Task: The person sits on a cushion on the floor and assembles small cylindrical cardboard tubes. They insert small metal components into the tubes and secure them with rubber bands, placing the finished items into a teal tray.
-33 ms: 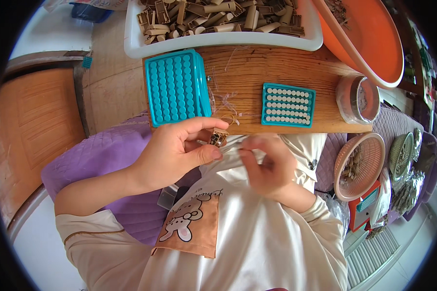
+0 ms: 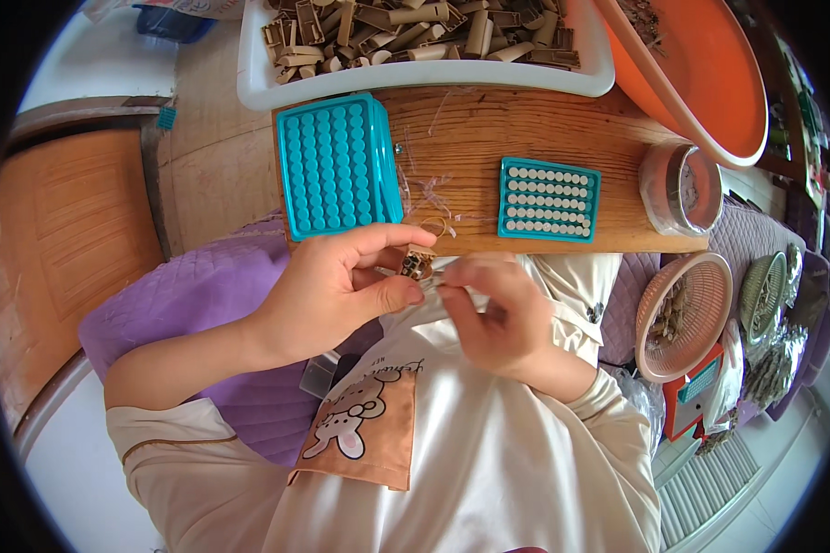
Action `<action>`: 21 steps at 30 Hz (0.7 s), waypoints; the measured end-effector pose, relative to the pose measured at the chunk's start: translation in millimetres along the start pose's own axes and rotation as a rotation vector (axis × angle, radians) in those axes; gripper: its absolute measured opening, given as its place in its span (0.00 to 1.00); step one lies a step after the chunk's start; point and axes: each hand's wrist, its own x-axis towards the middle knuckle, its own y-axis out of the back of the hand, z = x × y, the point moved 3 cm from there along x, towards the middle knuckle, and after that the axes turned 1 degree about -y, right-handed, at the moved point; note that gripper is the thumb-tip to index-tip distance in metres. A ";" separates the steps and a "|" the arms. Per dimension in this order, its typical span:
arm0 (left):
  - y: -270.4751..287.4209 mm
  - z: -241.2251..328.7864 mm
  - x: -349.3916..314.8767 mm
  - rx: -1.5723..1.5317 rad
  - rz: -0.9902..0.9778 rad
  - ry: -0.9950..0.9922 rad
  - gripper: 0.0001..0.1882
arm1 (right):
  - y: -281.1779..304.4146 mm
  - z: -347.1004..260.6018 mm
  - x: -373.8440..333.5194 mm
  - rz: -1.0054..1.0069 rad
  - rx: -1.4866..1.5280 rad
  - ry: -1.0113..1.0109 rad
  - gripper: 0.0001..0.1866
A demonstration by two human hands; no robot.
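Observation:
A small tan plastic housing (image 2: 418, 263), its dark inner parts showing, sits pinched between the thumb and fingers of my left hand (image 2: 355, 276). My right hand (image 2: 503, 309) is closed beside it, thumb against forefinger, fingertips close to the housing's right side. Something tiny may be in that pinch; it is too small to name. Above the hands on the wooden table (image 2: 456, 198) lies a teal tray (image 2: 551, 237) with rows of small white round pieces. Left of it stands a teal tray with round wells (image 2: 327, 166), seemingly stacked on others.
A white bin (image 2: 424, 89) full of tan plastic housings stands at the table's back. An orange basin (image 2: 710, 83) rises at the back right, above a clear round container (image 2: 692, 184). A pink basket (image 2: 682, 355) and a green basket (image 2: 763, 300) sit farther right.
My right hand has moved left, bringing its pinched fingertips up close to the housing. The left hand still holds the housing in nearly the same place.

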 end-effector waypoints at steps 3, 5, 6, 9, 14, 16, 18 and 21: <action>-0.3 0.5 0.3 0.050 0.025 -0.026 0.19 | -16.9 6.2 -0.4 0.176 0.082 0.155 0.14; 0.2 -0.9 1.4 0.075 0.038 -0.031 0.18 | -15.7 7.6 -1.9 0.201 0.103 0.135 0.14; -0.9 0.0 0.4 0.104 0.030 -0.027 0.18 | -14.6 8.0 -2.6 0.213 0.116 0.124 0.14; -2.4 2.1 -1.2 0.159 0.024 -0.027 0.17 | -14.9 8.3 -1.9 0.134 0.081 0.153 0.18; 0.3 -2.3 1.9 0.170 0.051 -0.035 0.16 | -18.3 9.0 3.0 0.052 -0.063 0.209 0.15; 2.3 -4.1 3.2 0.083 0.043 -0.033 0.15 | -15.9 10.6 5.1 0.000 -0.052 0.227 0.14; 2.5 -2.7 3.5 0.042 0.039 -0.033 0.15 | -10.7 15.0 5.0 -0.057 0.067 0.195 0.15; 3.6 3.0 4.1 0.022 0.033 -0.024 0.14 | 14.7 26.4 -6.7 0.060 -0.089 0.092 0.14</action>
